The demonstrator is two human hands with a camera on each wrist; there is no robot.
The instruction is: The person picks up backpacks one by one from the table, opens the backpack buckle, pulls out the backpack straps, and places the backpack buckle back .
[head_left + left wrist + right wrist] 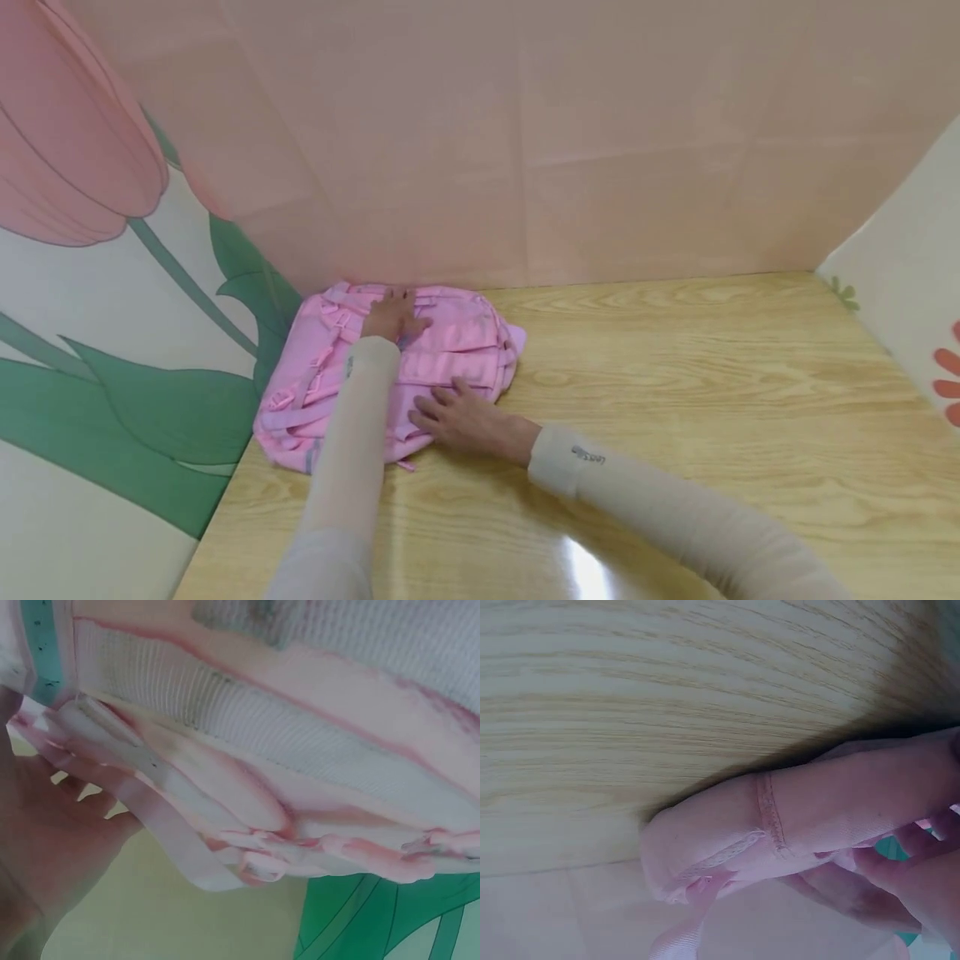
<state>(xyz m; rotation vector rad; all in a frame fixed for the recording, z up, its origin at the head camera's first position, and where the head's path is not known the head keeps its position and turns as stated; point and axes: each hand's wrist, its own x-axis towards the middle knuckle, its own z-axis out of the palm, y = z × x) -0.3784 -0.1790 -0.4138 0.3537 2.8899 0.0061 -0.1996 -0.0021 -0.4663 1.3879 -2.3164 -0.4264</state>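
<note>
A pink backpack lies flat at the back left of the wooden table, its straps and buckles turned to the left. My left hand rests on its far part with the fingers spread. On the near right part of the bag lies my right hand, fingers extended over the fabric. Up close in the left wrist view, the left hand is beside a pale pink strap; its fingertips are partly hidden. In the right wrist view, the right hand touches the side of the bag.
The wooden table extends to the right of the bag. Behind it stands a pink sheet-covered wall. A wall panel with a painted tulip borders the left side, and a white panel with flowers the right.
</note>
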